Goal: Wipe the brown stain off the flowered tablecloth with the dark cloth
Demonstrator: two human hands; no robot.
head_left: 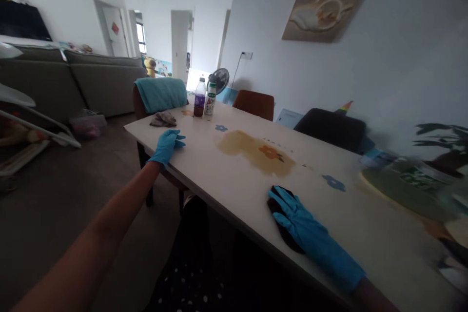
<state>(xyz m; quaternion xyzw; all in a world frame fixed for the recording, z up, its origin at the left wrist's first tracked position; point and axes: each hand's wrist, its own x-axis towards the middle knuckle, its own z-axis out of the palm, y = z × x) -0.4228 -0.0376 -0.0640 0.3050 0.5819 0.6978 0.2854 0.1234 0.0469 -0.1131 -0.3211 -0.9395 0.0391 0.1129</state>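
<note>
Right hand [298, 222] flat, open on dark cloth [283, 226]; left hand [166, 146] open on table [234, 180]; bottle labels unreadable.

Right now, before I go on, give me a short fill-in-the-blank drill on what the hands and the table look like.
1. The right hand lies flat on a dark ____ on the table.
2. Both hands wear gloves of the colour ____.
3. The brown spill lies between the two hands, and the left hand rests near the table's ____ edge.
4. Beside the two bottles at the far end lies a crumpled ____.

Missing words: cloth; blue; left; rag
</note>
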